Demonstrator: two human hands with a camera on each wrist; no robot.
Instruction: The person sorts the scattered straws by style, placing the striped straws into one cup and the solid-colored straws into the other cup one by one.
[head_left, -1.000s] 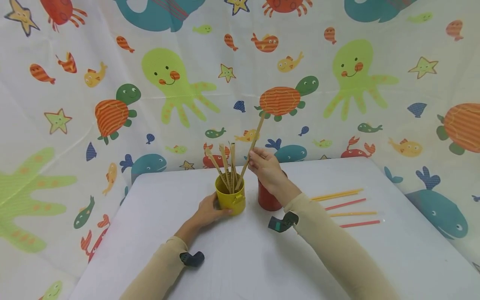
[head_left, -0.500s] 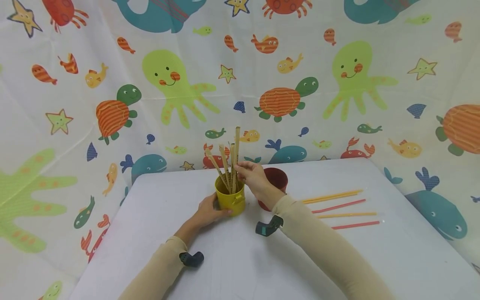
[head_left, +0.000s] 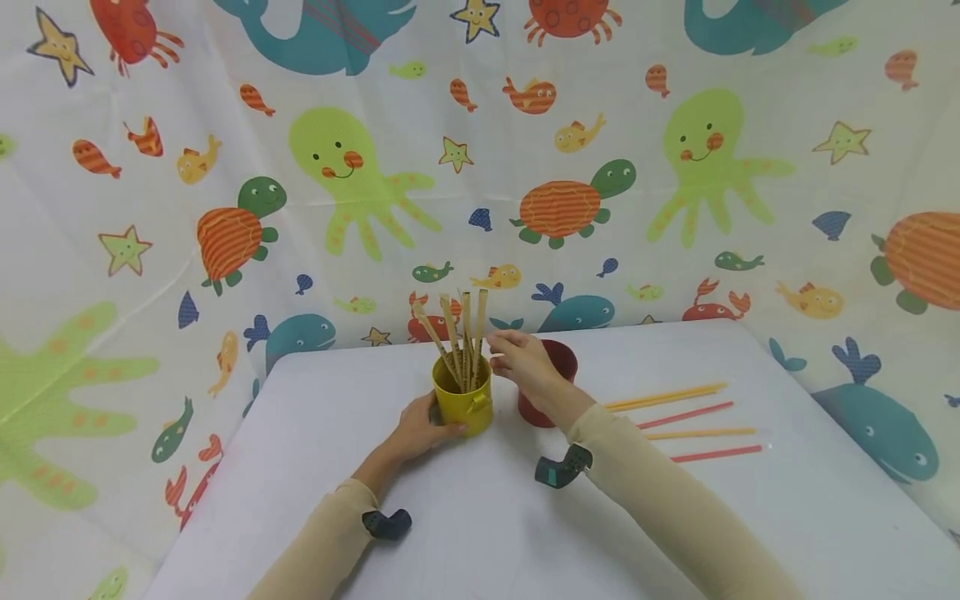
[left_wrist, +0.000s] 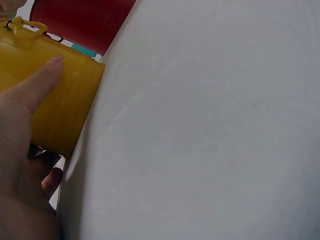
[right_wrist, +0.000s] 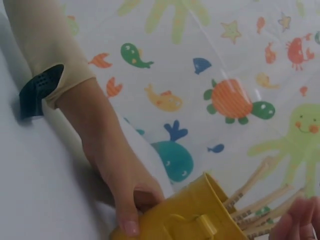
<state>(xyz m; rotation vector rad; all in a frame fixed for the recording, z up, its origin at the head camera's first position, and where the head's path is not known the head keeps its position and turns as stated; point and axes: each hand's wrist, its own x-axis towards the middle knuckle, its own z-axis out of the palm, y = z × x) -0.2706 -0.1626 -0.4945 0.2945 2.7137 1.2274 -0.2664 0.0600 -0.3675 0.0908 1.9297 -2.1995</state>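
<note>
A yellow cup (head_left: 463, 412) with a small loop fitting on its side stands upright on the table, several tan sticks (head_left: 467, 321) leaning in it. Dark print shows low on the sticks in the right wrist view. My left hand (head_left: 420, 432) grips the cup low on its left side, thumb (left_wrist: 42, 82) across the front. Just right of the sticks is my right hand (head_left: 525, 363), fingers loosely bent and holding nothing. Behind that hand stands a red cup (head_left: 536, 410), partly hidden by it.
Yellow straws (head_left: 663, 397) and red straws (head_left: 716, 454) lie in a spread on the right of the white table (head_left: 480, 533). A sea-animal curtain (head_left: 480, 108) hangs right behind the table's far edge.
My right hand brought a tan stick left and lowered it into the yellow cup, then let go and moved slightly right. My left hand has stayed on the cup.
</note>
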